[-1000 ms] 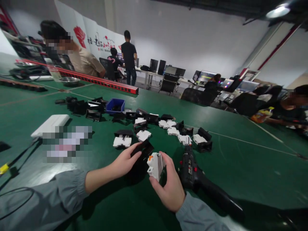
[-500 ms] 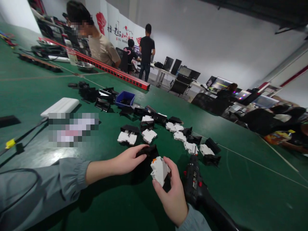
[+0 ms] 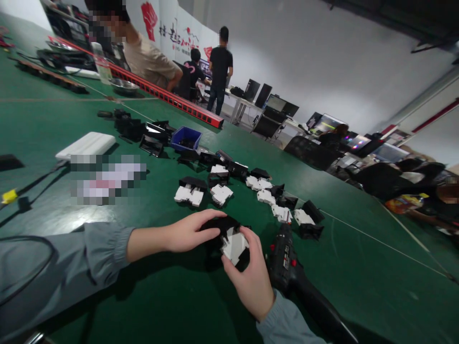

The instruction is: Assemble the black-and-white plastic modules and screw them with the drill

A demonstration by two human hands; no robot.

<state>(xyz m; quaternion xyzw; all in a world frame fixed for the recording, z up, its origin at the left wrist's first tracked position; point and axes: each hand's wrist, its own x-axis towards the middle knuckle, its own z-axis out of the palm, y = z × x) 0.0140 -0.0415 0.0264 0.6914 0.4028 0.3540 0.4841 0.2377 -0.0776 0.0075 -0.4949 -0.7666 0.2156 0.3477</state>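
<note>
My left hand is closed around a black plastic housing over the middle of the green table. Between the thumb and fingers of my right hand is a white plastic block, which looks like a terminal block. The white block meets the black housing, partly inside it as far as I can see; my fingers hide where they join. Just right of my right hand lies a black cordless screwdriver with red buttons, its tip pointing away from me.
Several white blocks and black housings lie in a row beyond my hands. A blue bin stands among them. On the left are a white box and cables. A long red rail crosses the far edge, with a person behind it.
My right hand has brought the white block leftward against the black housing, turning it slightly. The left hand keeps its hold on the housing. The whole view has shifted a little.
</note>
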